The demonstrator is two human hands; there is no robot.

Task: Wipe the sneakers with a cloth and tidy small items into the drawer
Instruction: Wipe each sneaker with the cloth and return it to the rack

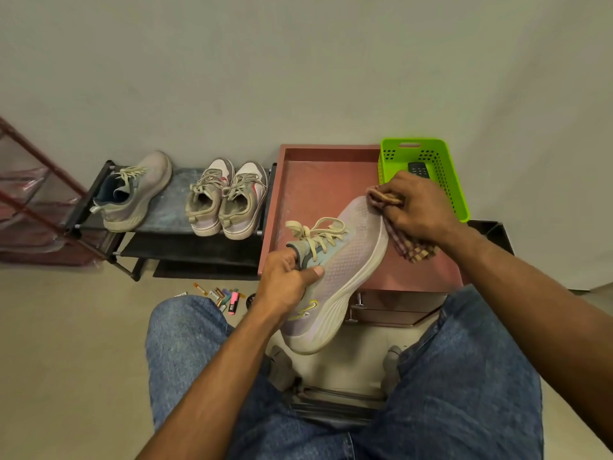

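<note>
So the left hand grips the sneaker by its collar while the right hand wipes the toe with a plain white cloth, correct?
Not quite: the cloth is red-and-tan checked, not plain white, as the head view shows. The left hand grips the pale mesh sneaker by its collar; the right hand wipes the toe.

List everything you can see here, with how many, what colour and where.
held sneaker: 1, pale grey-lilac, above the cabinet
checked cloth: 1, red and tan, at the sneaker's toe
sneakers on rack: 3, grey and beige, black shoe rack at left
cabinet top: 1, reddish-brown, centre
basket: 1, green, on the cabinet, holds a dark remote
small items: several, mixed colours, on the floor
left hand: grips the sneaker's collar
right hand: grips the cloth
</note>
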